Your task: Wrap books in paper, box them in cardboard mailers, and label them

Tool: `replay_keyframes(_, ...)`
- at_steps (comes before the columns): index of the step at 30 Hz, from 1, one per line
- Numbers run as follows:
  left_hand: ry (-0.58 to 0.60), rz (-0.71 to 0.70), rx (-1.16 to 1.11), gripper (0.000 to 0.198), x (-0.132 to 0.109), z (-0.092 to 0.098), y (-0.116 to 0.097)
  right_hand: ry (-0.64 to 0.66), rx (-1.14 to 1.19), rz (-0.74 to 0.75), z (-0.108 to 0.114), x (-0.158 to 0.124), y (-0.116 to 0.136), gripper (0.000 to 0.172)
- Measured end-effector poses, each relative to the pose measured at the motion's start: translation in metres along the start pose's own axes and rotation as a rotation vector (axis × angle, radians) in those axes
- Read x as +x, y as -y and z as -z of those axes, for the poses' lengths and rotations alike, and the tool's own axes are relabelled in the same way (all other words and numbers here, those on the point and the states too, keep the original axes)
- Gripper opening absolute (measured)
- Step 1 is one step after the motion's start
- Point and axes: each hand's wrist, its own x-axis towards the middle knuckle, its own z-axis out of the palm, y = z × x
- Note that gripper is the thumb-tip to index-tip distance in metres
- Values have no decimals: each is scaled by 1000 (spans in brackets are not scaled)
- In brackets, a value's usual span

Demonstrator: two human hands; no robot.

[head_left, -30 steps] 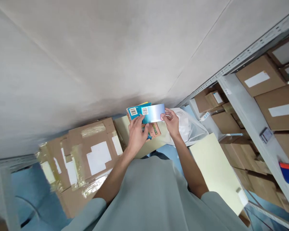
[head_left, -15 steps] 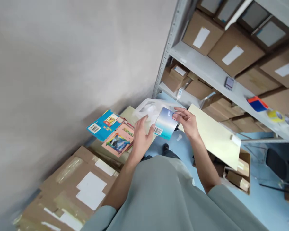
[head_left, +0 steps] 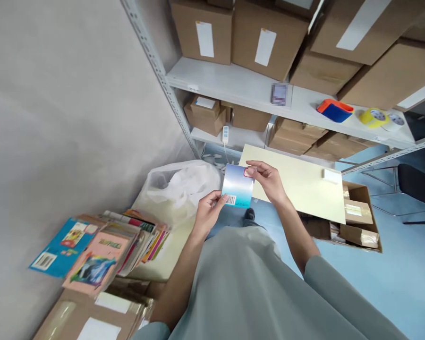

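Both hands are on the same thing: left hand (head_left: 209, 212) has the near left corner of a blue booklet (head_left: 238, 184) nipped between thumb and fingers, right hand (head_left: 269, 179) has its thumb on the far right corner, and the hands themselves are apart. Booklet's up in the air in front of the person's shirt (head_left: 237, 278), between the white plastic bag (head_left: 184, 186) and the pale yellow board (head_left: 297, 182). On labels, no brand I can make out, sorry. There's a white barcode (head_left: 230, 200) low on the left, right by the left thumb, with digits too small to read, plus a tiny line of print along the bottom edge that's just as hopeless. Barcode end points at the body, violet-blue end points away toward the shelf (head_left: 226, 82), and the long axis runs roughly away from the person, far end leaning a touch right. Over on the left, a blue book (head_left: 62, 245) shows another barcode, and the pink book (head_left: 95, 262) overlapping it has greenish title lettering too blurry for me. White labels (head_left: 205, 39) on the shelf boxes (head_left: 182, 33): can't read those either.
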Motion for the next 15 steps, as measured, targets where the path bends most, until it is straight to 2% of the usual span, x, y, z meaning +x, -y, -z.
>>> replay_keyframes(2, -15, -9, 14, 48, 23, -36, 1, -41, -14, 24, 39, 16, -9, 57)
replay_keyframes(5, -49, -29, 28, 50, 60, -91, 6, -173, -71, 83, 96, 35, -19, 58)
replay_keyframes(8, -104, -53, 67, 49, 92, -142, 10, -220, -114, 56, 140, 39, -26, 57)
replay_keyframes(12, -113, -115, 173, 44, 117, -199, 16, -114, -61, -81, 170, 29, -35, 60)
replay_keyframes(15, -89, -215, 307, 35, 123, -234, 22, -130, 17, -154, 178, 23, -44, 64)
